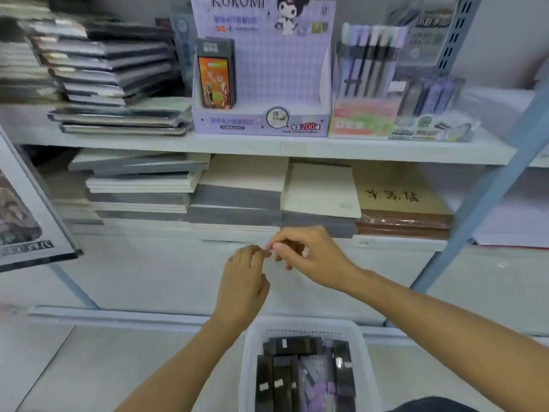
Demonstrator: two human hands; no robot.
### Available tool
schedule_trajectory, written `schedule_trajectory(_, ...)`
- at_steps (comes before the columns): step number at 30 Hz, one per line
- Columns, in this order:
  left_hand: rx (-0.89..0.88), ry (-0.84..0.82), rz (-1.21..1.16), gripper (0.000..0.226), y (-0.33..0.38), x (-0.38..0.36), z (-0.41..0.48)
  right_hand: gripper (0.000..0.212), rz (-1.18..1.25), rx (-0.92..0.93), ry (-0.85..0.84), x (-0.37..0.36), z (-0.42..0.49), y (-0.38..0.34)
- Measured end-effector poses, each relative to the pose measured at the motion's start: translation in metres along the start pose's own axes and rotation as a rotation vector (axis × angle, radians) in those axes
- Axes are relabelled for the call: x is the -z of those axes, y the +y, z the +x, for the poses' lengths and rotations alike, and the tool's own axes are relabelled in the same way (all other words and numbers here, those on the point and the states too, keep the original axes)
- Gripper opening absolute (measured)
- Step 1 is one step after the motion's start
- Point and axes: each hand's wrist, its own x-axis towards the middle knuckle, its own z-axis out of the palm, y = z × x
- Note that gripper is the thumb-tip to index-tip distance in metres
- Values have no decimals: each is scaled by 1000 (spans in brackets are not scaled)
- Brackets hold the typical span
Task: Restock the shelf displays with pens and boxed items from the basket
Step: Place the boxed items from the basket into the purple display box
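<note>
White plastic basket [252, 352] sits at the bottom edge, directly below the person's forearms, packed with slim dark boxes [282, 382] standing on end, plus a few paler purple packs among them. Judging by their shape, the boxes are light, stiff card. Some show a sheen that suggests a slick wrapper, so a pinch across the two long faces near the top end looks the surest hold for drawing one out of the tight row.

Above the basket, in front of the lower shelf, the left hand [242, 283] and right hand [312, 257] meet at the fingertips. The right hand's thumb and forefinger are drawn together and the left hand's fingers curl up to touch them. Blur hides whether anything small is caught between them, so neither grip can be told. Neither hand touches the basket or a box.

On the upper shelf [237, 145] a purple display carton [261, 123] holds only a few boxes at its left side. Beside it stands a rack of pens [368, 63].
</note>
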Motion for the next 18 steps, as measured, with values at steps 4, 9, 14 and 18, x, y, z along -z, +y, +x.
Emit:
schedule_trajectory(4,115,-324,-6,44,-10,-73,-78,15,55,-335,-169,-48,-58,82)
schedule_trajectory(9,290,-747,76,60,-29,-129,-152,19,74,-713,-384,-114,-130,161)
schedule_trajectory(14,314,-841,78,62,-32,-149,-182,50,142,-989,-533,-168,-169,198)
schedule_trajectory(18,364,-672,-17,61,-25,-152,-186,68,119,-1082,-410,-204,-179,204)
